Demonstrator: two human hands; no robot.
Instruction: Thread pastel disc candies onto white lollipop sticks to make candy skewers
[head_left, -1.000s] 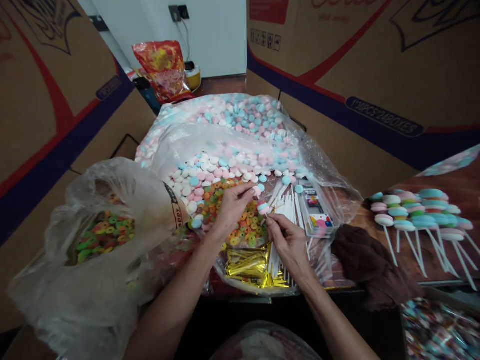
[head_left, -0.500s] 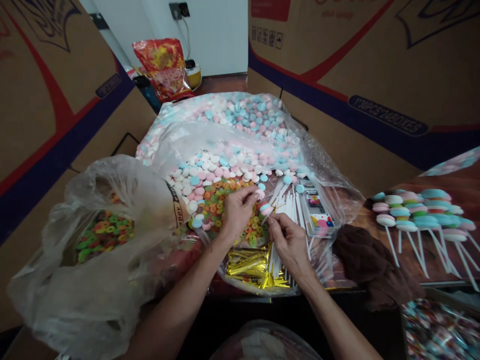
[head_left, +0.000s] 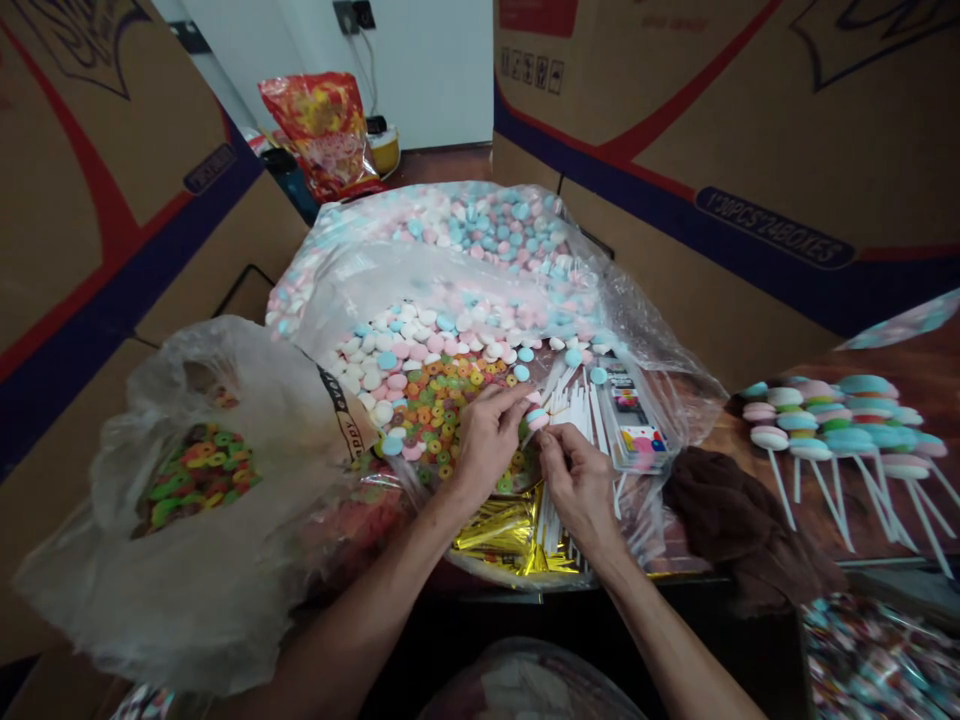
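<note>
My right hand (head_left: 576, 482) pinches a white stick topped with a small stack of pastel candy discs (head_left: 535, 416). My left hand (head_left: 487, 438) is closed, fingertips touching the top of that stack, over a pile of coloured gummy rings (head_left: 439, 395). Both hands work above a clear plastic bag (head_left: 645, 350) spread open with pink, blue and white candy discs (head_left: 420, 345). Loose white sticks (head_left: 581, 405) and gold twist ties (head_left: 491, 530) lie beside and below my hands.
A second bag of gummy rings (head_left: 199, 475) sits at the left. Finished candy lollipops (head_left: 832, 425) lie on the wooden surface at the right, next to a brown cloth (head_left: 739, 525). Large cardboard boxes (head_left: 712, 150) stand on both sides. A red snack bag (head_left: 322, 125) is at the back.
My left hand has dropped from the disc pile down to the candy stack on the stick. The right hand has kept its pinch and barely moved.
</note>
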